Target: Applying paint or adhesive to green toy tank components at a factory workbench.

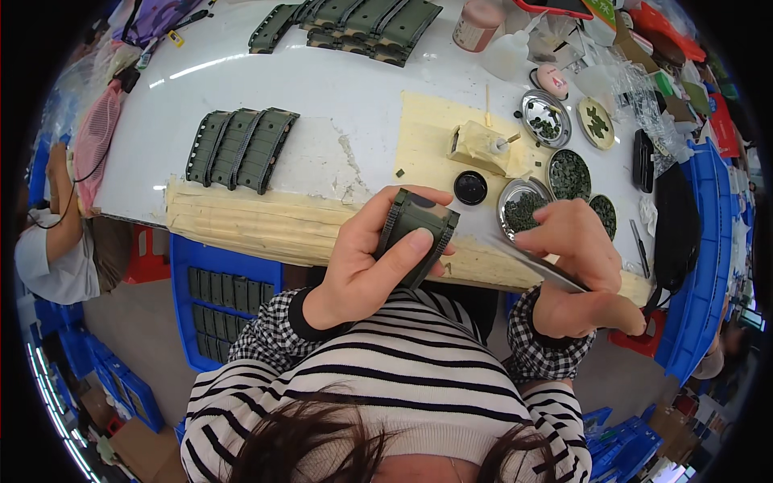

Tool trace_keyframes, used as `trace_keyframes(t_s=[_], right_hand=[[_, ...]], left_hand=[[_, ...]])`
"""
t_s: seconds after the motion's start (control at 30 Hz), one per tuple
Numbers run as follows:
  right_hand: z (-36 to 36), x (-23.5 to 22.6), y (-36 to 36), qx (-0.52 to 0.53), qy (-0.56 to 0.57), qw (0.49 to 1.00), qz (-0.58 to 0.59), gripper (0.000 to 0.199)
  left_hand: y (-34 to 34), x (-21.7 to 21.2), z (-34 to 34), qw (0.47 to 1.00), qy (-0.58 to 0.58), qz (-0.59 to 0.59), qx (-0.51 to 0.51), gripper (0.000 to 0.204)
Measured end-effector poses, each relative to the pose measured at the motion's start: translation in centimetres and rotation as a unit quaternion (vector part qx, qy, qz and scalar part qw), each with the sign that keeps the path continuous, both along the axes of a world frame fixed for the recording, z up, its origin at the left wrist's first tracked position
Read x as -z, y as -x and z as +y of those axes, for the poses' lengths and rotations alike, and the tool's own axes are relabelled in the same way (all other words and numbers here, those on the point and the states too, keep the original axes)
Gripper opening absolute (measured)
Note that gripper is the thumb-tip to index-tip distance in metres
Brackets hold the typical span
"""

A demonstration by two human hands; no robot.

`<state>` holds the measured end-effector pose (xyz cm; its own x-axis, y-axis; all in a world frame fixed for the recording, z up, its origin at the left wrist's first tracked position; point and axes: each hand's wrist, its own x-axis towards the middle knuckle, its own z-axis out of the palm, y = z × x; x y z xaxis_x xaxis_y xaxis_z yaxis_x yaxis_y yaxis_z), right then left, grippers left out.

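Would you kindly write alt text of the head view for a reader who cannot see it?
Seen from above, a person's left hand holds a dark green ridged block while the right hand grips metal tweezers over a white table with round dishes of small green parts.

Matt olive plastic part (417,233), shiny metal tweezers (538,266), glossy metal dishes (546,119), smooth white desk (346,88) with rough peeling tape.

A dark green, ribbed plastic part (419,232), roughly rectangular with rounded corners, sits tilted in the left hand (366,262), thumb pressed across its face, just above the counter's taped front edge (241,221). Slim metal tweezers (535,266), pinched in the right hand (580,270), point toward the part.
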<state>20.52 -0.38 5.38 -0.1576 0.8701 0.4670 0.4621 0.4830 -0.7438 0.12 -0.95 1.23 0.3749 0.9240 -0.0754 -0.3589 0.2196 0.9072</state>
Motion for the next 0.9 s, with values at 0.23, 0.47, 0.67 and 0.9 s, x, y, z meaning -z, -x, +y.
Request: trace_keyframes(t_s=[0.23, 0.47, 0.67, 0.9], right_hand=[[0.1, -0.2, -0.5, -0.095, 0.038, 0.993, 0.064, 0.020], [0.1, 0.3, -0.1, -0.100, 0.081, 0.990, 0.064, 0.019], [0.3, -0.1, 0.1, -0.096, 0.105, 0.989, 0.047, 0.014], [0.2, -0.1, 0.2, -0.087, 0.129, 0.986, 0.058, 0.011]], left_hand=[[0.6, 0.7, 0.3, 0.998, 0.001, -0.046, 0.034, 0.033], [0.6, 0.8, 0.3, 0.998, 0.007, -0.059, 0.032, 0.033], [0.5, 1.0, 0.2, 0.998, 0.007, -0.057, 0.023, 0.033], [0.1, 1.6, -0.1, 0.999, -0.002, -0.050, 0.004, 0.034]])
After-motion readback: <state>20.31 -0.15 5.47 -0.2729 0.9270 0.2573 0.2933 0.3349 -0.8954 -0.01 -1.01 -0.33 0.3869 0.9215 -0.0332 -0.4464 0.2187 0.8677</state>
